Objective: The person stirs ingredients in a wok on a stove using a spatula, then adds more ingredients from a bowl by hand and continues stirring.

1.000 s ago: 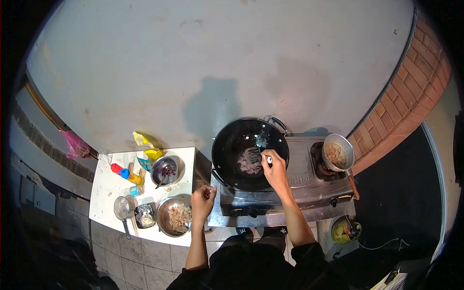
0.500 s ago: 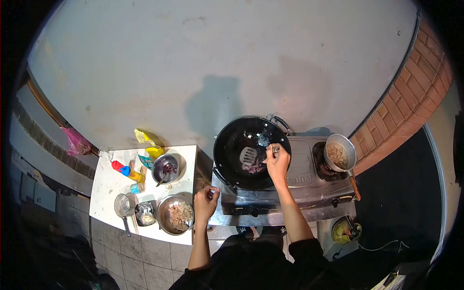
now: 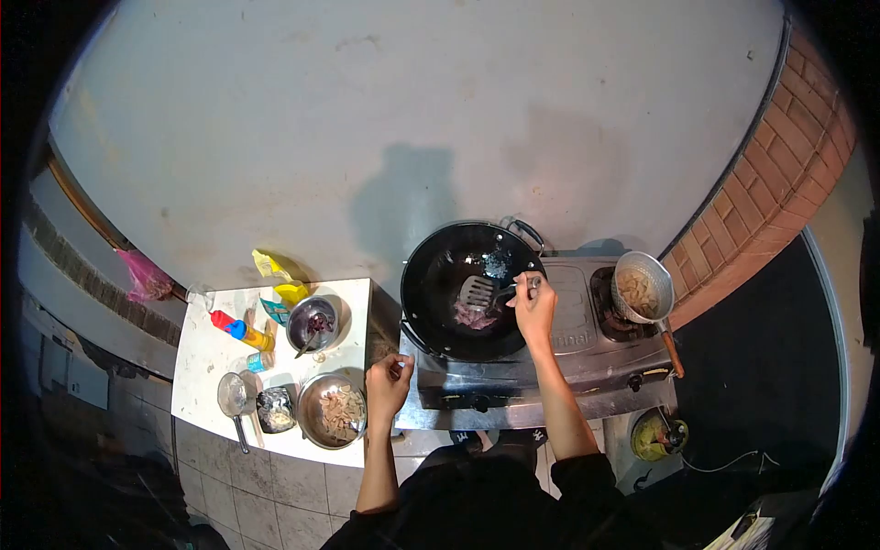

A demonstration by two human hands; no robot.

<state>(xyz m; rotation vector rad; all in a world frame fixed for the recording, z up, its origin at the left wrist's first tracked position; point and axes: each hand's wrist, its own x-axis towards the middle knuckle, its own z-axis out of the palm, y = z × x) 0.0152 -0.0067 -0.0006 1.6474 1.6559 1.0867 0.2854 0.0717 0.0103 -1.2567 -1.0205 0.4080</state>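
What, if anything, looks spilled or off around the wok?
Nothing plainly spilled or damaged. One mild oddity: a pale bluish patch on the far inner wall of the wok, apart from the pinkish food by the spatula. Glare or residue, I can't tell.

2 forearms point(image 3: 566, 408) extend forward, right hand point(image 3: 534, 310) clenched, left hand point(image 3: 388, 389) loosely curled.

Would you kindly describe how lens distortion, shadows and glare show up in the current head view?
In the head view, wide-angle distortion bows the white table's near edge, and the corners go black; two soft shadows fall on the grey wall; small bright glints show inside the wok; the lower left is too dark to read.
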